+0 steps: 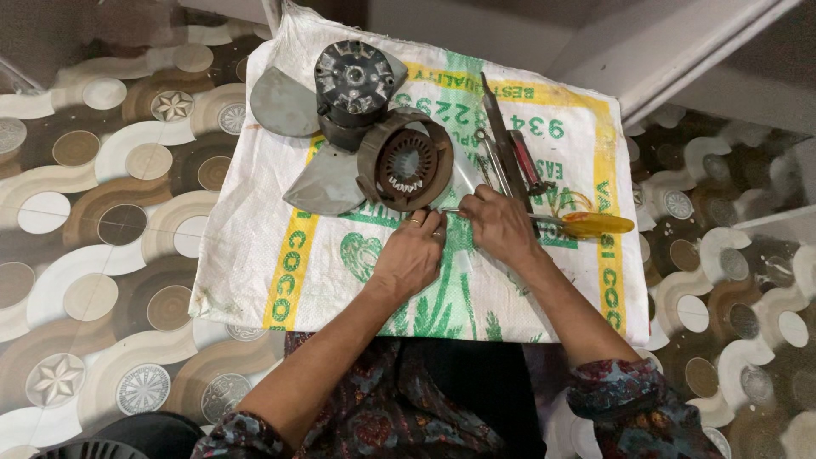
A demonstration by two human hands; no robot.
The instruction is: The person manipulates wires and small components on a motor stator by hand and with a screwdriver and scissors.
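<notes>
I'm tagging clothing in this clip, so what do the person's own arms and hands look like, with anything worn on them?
Both forearms are bare. Dark sleeves with a red and blue floral pattern are pushed up near the elbows. The left hand wears a thin ring on one finger. The right hand shows no ring, watch or glove.

Head cam, straight down, close-up.

The woven plastic sack [340, 263] looks coarse and matt; the floor tiles [102, 221] are smooth and slightly glossy. The fan blades [285, 106] seem dull grey metal, the stator ring [406, 161] rusty brown metal; the screwdriver handle [595, 224] is glossy yellow plastic.
</notes>
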